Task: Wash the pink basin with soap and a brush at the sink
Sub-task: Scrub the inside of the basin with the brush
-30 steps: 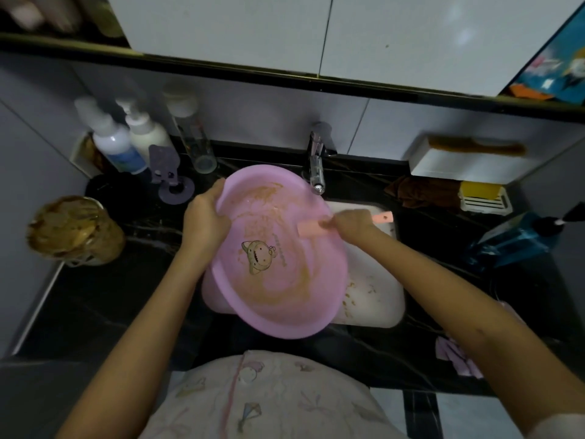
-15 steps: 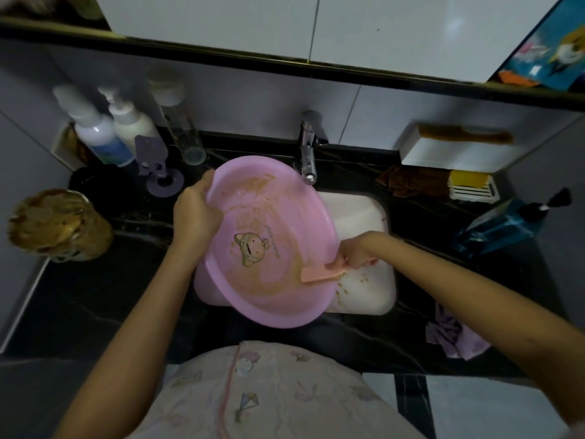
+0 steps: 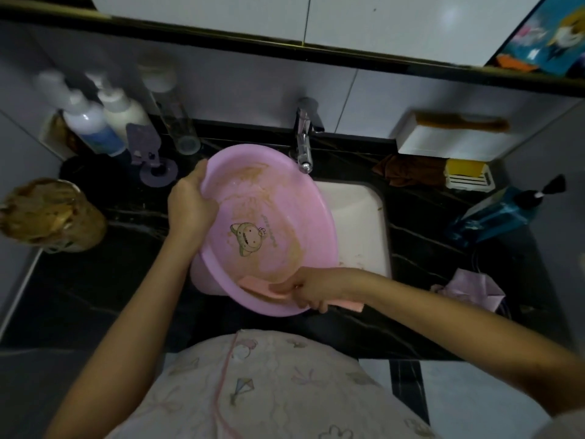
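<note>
- right hand (image 3: pixel 311 288), nearest: its fingers (image 3: pixel 315 305) are curled round the pink brush (image 3: pixel 258 285); the handle end sticks out past the hand on the right.
- the brush head lies against the inner wall of the basin (image 3: pixel 285 198), just inside the near rim and left of the fingers.
- the basin is pink and held tilted over the left part of the sink (image 3: pixel 357 217), with its open side facing up toward the camera. it holds brown smears along the far wall and down the right side to the brush, and a cartoon print on the bottom.
- left hand (image 3: pixel 190 207): grips the left rim of the basin, thumb on the edge; the other fingers are hidden behind it.
- the sink is white, with a few brown specks near its front edge.
- on the dark bench (image 3: pixel 110 280): a pale pink cloth (image 3: pixel 471 289) to the right, and a jar (image 3: pixel 47 213) topped with something brown to the left, too blurred to tell.
- tap (image 3: pixel 304 144): its spout is just over the far rim of the basin.
- farthest, by the wall: bottles (image 3: pixel 91 125) on the left.
</note>
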The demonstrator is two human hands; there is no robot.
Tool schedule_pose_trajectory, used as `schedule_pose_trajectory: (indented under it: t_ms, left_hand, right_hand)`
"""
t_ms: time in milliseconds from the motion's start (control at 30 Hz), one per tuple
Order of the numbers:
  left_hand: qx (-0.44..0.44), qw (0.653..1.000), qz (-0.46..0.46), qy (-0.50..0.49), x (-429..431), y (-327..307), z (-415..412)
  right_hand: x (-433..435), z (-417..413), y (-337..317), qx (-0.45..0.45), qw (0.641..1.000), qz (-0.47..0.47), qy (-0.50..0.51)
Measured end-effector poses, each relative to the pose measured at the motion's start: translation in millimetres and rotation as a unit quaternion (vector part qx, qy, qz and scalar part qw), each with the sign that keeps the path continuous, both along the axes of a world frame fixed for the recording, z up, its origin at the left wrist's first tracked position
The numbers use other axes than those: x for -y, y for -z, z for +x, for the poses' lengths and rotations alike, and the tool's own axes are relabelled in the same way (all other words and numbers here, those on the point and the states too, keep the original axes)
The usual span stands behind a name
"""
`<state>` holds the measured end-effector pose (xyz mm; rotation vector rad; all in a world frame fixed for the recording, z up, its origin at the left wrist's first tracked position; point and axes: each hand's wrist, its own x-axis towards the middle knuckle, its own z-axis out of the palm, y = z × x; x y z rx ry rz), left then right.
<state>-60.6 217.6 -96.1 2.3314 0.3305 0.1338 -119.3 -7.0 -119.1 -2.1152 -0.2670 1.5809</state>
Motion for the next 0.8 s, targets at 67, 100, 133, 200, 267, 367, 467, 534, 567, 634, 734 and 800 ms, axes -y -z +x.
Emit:
schedule_pose_trajectory:
  t_ms: [67, 100, 133, 200, 267, 367, 467, 534, 567, 634, 734, 800]
  left_hand:
    - [0.001, 1.000, -0.002, -0.001, 0, -1, -1]
    - [0.000, 1.000, -0.005, 0.001, 0, -2, -1]
    - [-0.002, 1.000, -0.013, 0.002, 2, -2, -1]
    - [-0.007, 1.000, -0.026, 0.001, 0, -3, -1]
    - [-0.014, 0.999, -0.036, 0.000, 0, -4, 0]
    - [-0.011, 0.999, -0.041, 0.002, 0, -3, 0]
    - [-0.003, 0.999, -0.037, 0.000, 0, -4, -2]
    - [0.001, 0.999, -0.036, -0.002, 0, -3, -4]
    - [0.003, 0.999, -0.040, -0.005, -1, -3, -3]
    - [0.011, 0.999, -0.041, 0.001, 1, -4, -3]
    - [0.010, 0.999, -0.042, 0.000, 4, -5, -3]
    - [0.003, 0.999, -0.045, -0.002, 3, -5, -3]
  right_hand:
    - [8, 13, 12, -0.005, 0.999, -0.027, -0.029]
    - [12, 22, 17, 0.008, 0.997, -0.060, -0.048]
    - [19, 32, 23, 0.036, 0.991, -0.112, -0.067]
    - [30, 53, 34, 0.143, 0.967, -0.202, -0.064]
    - [36, 74, 39, 0.255, 0.942, -0.219, -0.007]
    - [29, 99, 38, 0.392, 0.898, -0.198, -0.019]
    - [23, 105, 42, 0.433, 0.859, -0.238, -0.136]
    - [28, 89, 45, 0.322, 0.906, -0.251, -0.112]
    - [34, 82, 46, 0.229, 0.941, -0.235, -0.086]
    - [41, 67, 38, 0.025, 0.971, -0.207, -0.115]
    - [42, 71, 32, -0.084, 0.971, -0.160, -0.154]
    - [44, 85, 41, -0.063, 0.970, -0.188, -0.138]
